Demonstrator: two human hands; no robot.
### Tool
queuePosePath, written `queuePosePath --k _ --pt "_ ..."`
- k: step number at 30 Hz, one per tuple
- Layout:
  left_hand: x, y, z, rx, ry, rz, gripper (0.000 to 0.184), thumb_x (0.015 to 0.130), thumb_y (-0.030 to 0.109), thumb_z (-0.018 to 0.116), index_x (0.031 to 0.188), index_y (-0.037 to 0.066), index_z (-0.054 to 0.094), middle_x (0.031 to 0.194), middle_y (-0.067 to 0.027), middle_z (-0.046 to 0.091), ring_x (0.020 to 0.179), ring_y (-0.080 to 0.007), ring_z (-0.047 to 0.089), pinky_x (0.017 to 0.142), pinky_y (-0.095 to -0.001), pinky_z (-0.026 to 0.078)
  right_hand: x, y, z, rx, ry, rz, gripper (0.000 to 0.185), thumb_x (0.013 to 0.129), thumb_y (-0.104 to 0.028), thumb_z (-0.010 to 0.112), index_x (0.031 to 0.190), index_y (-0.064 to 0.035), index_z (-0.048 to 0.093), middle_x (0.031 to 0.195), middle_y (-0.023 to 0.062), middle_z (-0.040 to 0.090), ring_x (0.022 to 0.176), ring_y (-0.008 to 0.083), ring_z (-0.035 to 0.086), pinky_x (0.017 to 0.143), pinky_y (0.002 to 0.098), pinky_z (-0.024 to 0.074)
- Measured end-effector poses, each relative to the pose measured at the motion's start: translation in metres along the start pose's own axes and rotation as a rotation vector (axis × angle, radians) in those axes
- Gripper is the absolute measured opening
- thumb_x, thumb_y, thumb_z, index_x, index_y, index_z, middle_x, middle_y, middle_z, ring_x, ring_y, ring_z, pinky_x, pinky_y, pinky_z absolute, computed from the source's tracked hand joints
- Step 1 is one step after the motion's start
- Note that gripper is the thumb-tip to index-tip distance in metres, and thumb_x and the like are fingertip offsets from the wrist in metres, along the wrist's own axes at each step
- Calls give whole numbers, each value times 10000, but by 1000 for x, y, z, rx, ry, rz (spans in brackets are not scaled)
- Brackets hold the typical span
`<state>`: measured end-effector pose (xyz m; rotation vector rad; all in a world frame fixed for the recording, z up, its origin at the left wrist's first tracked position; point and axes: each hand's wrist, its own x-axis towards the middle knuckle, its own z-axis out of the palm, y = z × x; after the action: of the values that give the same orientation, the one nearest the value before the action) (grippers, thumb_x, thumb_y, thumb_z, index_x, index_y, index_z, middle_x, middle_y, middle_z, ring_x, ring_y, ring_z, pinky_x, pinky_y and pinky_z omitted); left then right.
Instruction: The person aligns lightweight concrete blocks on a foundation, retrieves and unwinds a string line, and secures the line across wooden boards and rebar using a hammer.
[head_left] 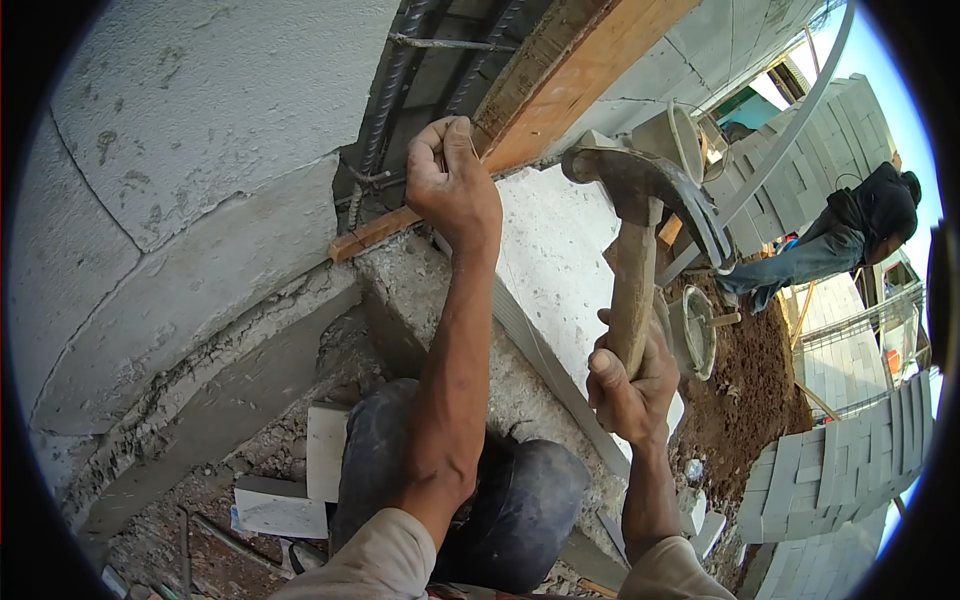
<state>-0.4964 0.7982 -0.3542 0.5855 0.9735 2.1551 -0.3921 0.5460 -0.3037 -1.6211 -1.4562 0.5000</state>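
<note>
My right hand (635, 385) is wrapped round the wooden handle of a claw hammer (633, 265), held raised with its head up and its claw toward the right. My left hand (455, 185) is closed in a pinch at the lower end of an upright wooden board (565, 75). What sits between its fingers is too small to make out. Just under that hand, a short wooden batten (375, 233) lies across the foot of the wall gap. Inside the gap run ribbed steel bars (392, 95) with cross ties.
A pale block wall (220, 110) rises at the left. Below the board lies a white slab (555, 225). Buckets (692, 335), dirt (750, 410) and stacked grey blocks (840, 460) are at the right. Another person (850, 230) bends over farther off. Loose block pieces (280, 510) lie beside my knees.
</note>
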Motion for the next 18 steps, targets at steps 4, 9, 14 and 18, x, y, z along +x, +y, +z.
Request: queuePosePath --k 4,9,14,18 --pt "1 0 -1 5 0 -47 183 1015 136 737 1036 -46 732 917 -65 735 805 -125 664 746 -276 541 6 -1 7 -88 8 -75 695 987 -372 780 1421 98 507 807 56 635 496 98 577 422 251 439" --pt "2 0 -1 -68 -15 -75 190 1017 137 738 1035 -52 726 911 -65 732 800 -112 659 739 -256 534 12 -10 16 -153 24 -177 834 989 -383 771 1584 53 381 864 87 673 491 95 566 427 258 450" --pt "3 5 -1 -99 -28 -108 192 1011 137 747 1038 -51 725 904 -55 725 791 -103 648 725 -248 530 24 -26 12 -320 -67 -211 805 978 -174 780 1655 -59 359 1059 160 752 913 230 740 793 372 587" --pt "4 2 -2 -59 -33 -129 194 1002 133 754 1040 -54 723 896 -60 722 769 -102 640 704 -245 527 35 -25 7 -434 -148 -316 751 966 -93 766 1633 -118 421 1140 198 749 994 310 774 833 410 614"
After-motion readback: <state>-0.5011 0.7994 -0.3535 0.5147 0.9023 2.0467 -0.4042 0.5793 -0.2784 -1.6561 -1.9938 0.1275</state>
